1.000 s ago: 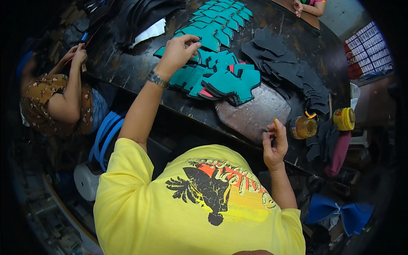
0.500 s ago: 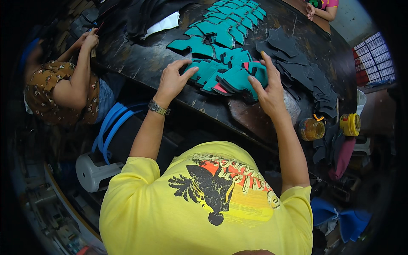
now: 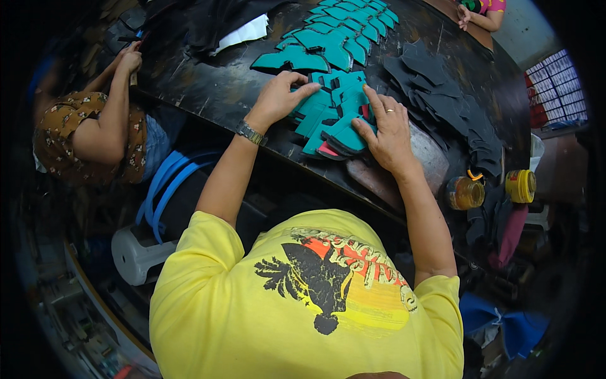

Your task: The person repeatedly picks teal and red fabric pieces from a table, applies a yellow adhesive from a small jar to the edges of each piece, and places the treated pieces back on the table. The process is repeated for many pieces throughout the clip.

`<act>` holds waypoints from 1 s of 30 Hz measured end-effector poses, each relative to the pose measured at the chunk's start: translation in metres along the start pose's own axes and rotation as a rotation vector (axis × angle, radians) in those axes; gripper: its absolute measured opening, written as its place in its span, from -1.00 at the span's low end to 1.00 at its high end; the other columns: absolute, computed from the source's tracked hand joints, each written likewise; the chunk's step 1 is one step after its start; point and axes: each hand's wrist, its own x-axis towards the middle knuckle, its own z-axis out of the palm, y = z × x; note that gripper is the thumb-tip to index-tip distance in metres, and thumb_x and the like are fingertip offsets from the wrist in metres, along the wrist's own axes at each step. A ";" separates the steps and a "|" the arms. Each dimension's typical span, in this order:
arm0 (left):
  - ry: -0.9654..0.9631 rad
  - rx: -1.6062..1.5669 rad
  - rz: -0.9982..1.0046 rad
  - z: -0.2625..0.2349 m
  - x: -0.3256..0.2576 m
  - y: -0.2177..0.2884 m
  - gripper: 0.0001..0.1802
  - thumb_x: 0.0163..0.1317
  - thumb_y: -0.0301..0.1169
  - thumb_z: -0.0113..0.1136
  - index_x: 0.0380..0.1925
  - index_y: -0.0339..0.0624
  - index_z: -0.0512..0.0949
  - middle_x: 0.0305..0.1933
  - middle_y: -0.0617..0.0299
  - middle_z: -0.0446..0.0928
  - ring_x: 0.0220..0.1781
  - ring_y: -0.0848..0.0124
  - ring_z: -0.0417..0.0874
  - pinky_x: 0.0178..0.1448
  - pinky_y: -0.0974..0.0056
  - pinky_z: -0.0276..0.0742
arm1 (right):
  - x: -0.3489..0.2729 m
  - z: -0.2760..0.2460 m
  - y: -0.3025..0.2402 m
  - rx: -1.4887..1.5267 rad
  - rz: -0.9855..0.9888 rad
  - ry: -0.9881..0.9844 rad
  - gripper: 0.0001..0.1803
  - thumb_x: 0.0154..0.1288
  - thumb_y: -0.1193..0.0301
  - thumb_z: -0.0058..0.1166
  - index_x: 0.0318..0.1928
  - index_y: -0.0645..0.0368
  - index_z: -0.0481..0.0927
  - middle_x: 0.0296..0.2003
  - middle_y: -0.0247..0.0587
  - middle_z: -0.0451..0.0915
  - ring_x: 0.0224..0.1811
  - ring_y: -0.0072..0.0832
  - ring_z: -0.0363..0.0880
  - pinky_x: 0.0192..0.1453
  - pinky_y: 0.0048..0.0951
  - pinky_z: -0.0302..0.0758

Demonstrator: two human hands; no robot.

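Observation:
A loose pile of teal cut pieces (image 3: 328,117) with red and black undersides lies on the dark worktable (image 3: 221,88) in front of me. My left hand (image 3: 278,98), with a metal watch on the wrist, curls over the pile's left side. My right hand (image 3: 388,129), wearing a ring, lies on the pile's right side. Its fingers are spread over the top pieces and its thumb is against the stack's edge. Both hands hold the pile between them.
More teal pieces (image 3: 344,25) lie in rows farther back, with dark grey pieces (image 3: 442,88) to the right. A white sheet (image 3: 243,31) lies at the back. An amber jar (image 3: 464,192) and a yellow-lidded jar (image 3: 521,185) stand at the right. A co-worker (image 3: 95,132) sits at the left.
My right hand has come from the table's near edge by the jars onto the teal pile. My left hand has stayed on the pile and shifted slightly.

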 end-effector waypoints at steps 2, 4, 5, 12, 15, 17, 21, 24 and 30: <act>0.019 0.080 0.058 0.003 -0.008 0.005 -0.40 0.23 0.08 0.37 -0.02 -0.24 0.66 -0.05 0.01 0.62 0.00 0.15 0.63 0.12 0.16 0.51 | -0.008 -0.003 -0.004 0.026 -0.035 -0.002 -0.23 0.30 0.00 0.20 0.44 0.02 0.36 0.12 -0.04 0.49 0.21 -0.05 0.40 0.39 0.05 0.20; 0.013 0.107 0.069 0.004 -0.016 0.009 -0.30 0.15 0.13 0.41 0.07 -0.22 0.60 0.00 -0.04 0.54 0.10 0.05 0.55 0.22 0.09 0.46 | -0.018 -0.007 -0.009 0.043 -0.045 -0.031 -0.21 0.28 -0.01 0.21 0.44 0.01 0.35 0.12 -0.05 0.47 0.25 -0.04 0.37 0.42 0.10 0.17; 0.009 0.127 0.063 0.005 -0.021 0.011 -0.29 0.13 0.13 0.42 0.07 -0.22 0.59 0.02 -0.04 0.53 0.11 0.05 0.55 0.21 0.09 0.46 | -0.025 -0.009 -0.011 0.041 -0.044 -0.053 -0.21 0.28 -0.02 0.21 0.44 0.01 0.35 0.12 -0.05 0.46 0.25 -0.04 0.36 0.43 0.10 0.16; 0.019 0.158 0.053 0.005 -0.038 0.021 -0.19 0.01 0.15 0.51 0.11 -0.21 0.58 -0.02 -0.01 0.48 0.12 0.07 0.54 0.21 0.09 0.47 | -0.050 -0.019 -0.015 0.039 -0.061 -0.010 -0.20 0.25 0.06 0.28 0.44 0.01 0.35 0.06 -0.07 0.46 0.18 -0.10 0.36 0.37 0.05 0.22; -0.002 0.110 -0.027 0.003 -0.041 0.025 -0.14 -0.06 0.15 0.55 0.13 -0.21 0.57 -0.02 -0.01 0.47 0.12 0.08 0.54 0.21 0.09 0.49 | -0.051 -0.021 -0.013 0.040 -0.038 0.045 -0.23 0.21 0.13 0.34 0.39 0.03 0.39 -0.05 -0.10 0.48 0.04 -0.13 0.37 0.23 -0.04 0.29; 0.007 0.089 -0.066 0.004 -0.042 0.027 -0.11 -0.10 0.16 0.58 0.14 -0.21 0.57 0.01 -0.02 0.46 0.14 0.08 0.54 0.22 0.10 0.49 | -0.051 -0.021 -0.011 0.012 -0.009 0.085 -0.27 0.18 0.17 0.37 0.34 0.07 0.44 -0.15 -0.13 0.50 -0.07 -0.16 0.38 0.12 -0.10 0.33; 0.020 0.098 -0.071 0.005 -0.041 0.027 -0.07 -0.13 0.14 0.60 0.16 -0.24 0.56 0.12 -0.07 0.43 0.21 0.05 0.52 0.30 0.10 0.46 | -0.049 -0.016 -0.007 -0.002 -0.028 0.246 -0.40 0.22 0.21 0.35 0.22 0.13 0.51 -0.32 -0.20 0.49 -0.22 -0.21 0.40 -0.01 -0.15 0.33; -0.006 0.073 -0.049 0.005 -0.041 0.026 -0.04 -0.12 0.14 0.60 0.20 -0.27 0.52 0.21 -0.11 0.40 0.27 0.03 0.49 0.34 0.09 0.44 | -0.046 -0.015 -0.004 -0.039 -0.039 0.344 -0.51 0.27 0.27 0.32 0.17 0.13 0.56 -0.41 -0.24 0.47 -0.32 -0.24 0.40 -0.09 -0.22 0.35; 0.022 0.013 0.017 0.008 -0.051 0.026 -0.02 -0.05 0.11 0.58 0.26 -0.28 0.47 0.29 -0.13 0.36 0.34 0.01 0.46 0.37 0.08 0.43 | -0.022 -0.031 -0.003 -0.032 -0.211 0.313 -0.57 0.22 0.37 0.34 0.11 0.13 0.62 -0.44 -0.26 0.50 -0.38 -0.30 0.45 -0.14 -0.28 0.41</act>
